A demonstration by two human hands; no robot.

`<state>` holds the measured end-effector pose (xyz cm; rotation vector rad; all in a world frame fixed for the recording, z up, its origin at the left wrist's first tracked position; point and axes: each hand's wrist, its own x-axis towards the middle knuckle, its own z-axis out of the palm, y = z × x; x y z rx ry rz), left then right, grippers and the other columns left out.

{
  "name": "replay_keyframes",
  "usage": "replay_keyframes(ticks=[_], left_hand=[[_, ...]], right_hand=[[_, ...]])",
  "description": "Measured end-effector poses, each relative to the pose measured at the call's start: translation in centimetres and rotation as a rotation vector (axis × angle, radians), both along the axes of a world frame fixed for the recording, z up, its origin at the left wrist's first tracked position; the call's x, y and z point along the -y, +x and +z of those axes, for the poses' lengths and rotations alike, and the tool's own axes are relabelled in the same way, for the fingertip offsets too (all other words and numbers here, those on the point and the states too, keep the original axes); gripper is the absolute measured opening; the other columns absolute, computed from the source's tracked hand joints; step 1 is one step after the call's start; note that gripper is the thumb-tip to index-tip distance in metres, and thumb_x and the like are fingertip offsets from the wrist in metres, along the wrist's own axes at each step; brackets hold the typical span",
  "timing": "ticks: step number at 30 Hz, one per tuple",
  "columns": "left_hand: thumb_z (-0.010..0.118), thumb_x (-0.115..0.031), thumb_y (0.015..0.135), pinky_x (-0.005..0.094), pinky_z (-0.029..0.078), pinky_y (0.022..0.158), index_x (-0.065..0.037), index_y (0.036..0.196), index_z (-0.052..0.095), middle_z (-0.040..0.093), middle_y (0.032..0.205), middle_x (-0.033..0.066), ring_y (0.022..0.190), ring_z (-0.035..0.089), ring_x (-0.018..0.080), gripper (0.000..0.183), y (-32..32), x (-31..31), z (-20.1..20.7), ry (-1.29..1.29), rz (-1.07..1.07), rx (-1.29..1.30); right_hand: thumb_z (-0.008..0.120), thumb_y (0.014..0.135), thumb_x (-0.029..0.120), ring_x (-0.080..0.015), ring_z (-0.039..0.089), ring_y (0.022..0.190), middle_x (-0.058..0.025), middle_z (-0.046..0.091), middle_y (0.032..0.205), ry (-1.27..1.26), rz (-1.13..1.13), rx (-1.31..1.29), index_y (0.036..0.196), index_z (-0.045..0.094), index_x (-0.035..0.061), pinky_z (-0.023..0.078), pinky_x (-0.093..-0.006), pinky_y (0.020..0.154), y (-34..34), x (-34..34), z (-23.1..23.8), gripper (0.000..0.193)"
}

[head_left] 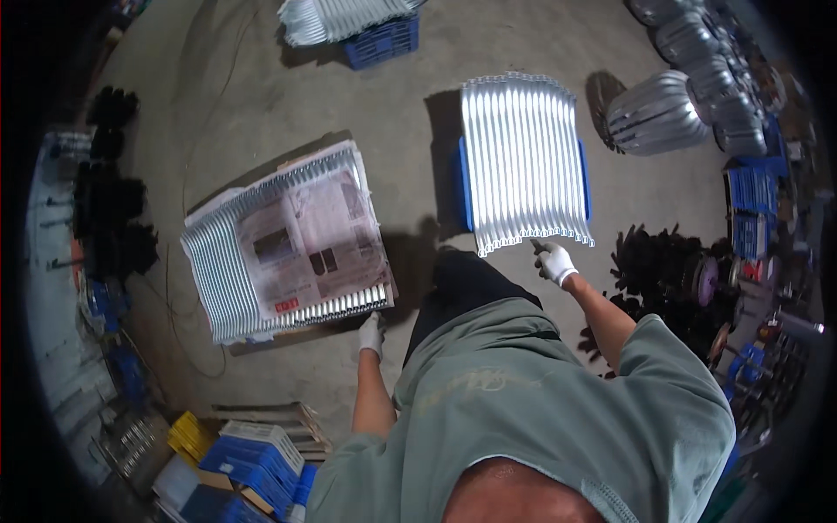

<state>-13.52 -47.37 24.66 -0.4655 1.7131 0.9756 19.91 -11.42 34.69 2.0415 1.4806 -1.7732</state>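
Note:
My right hand (555, 263), in a white glove, is at the near ends of a row of shiny ridged metal tubes (521, 157). Its fingers are closed round a small dark thing (535, 247) too small to name. The tubes lie side by side over a blue crate (465, 187), whose sides show beneath them. My left hand (370, 336), gloved in white too, hangs low beside the near right corner of a second stack of metal tubes (222, 279). A printed newspaper sheet (305, 235) covers much of that stack. The left fingers are too small and partly hidden to read.
At the top, more metal tubes (344, 19) rest on a blue crate (384, 44). Large ribbed metal bodies (658, 113) stand at the upper right. Dark spiky parts (658, 270) pile up on the right. Blue crates (248, 466) stand at the lower left, and a thin cable (186, 166) crosses the floor.

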Motion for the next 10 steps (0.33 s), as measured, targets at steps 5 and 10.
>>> replay_keyframes(ticks=[5,10], left_hand=[[0.054,-0.047,0.094,0.0294,0.043,0.073,-0.004,0.115,0.067,0.066,0.103,0.0080,0.083,0.056,0.0176,0.050,-0.2,-0.4,-1.5,-0.002,-0.014,-0.068],[0.054,-0.049,0.093,0.0325,0.046,0.081,-0.001,0.123,0.065,0.067,0.115,0.0126,0.093,0.060,0.0235,0.058,0.9,0.4,-0.2,-0.078,0.023,-0.043]], right_hand=[[0.046,0.085,0.008,-0.0199,0.054,0.050,-0.0121,0.061,0.074,-0.053,0.027,-0.012,0.108,0.061,-0.0004,0.044,-0.0300,0.045,-3.7,-3.4,-1.7,0.028],[0.048,0.085,0.010,-0.0213,0.056,0.051,-0.0125,0.062,0.074,-0.084,0.167,0.063,0.110,0.062,0.0018,0.046,-0.0301,0.046,-7.4,-6.8,-4.5,0.030]])
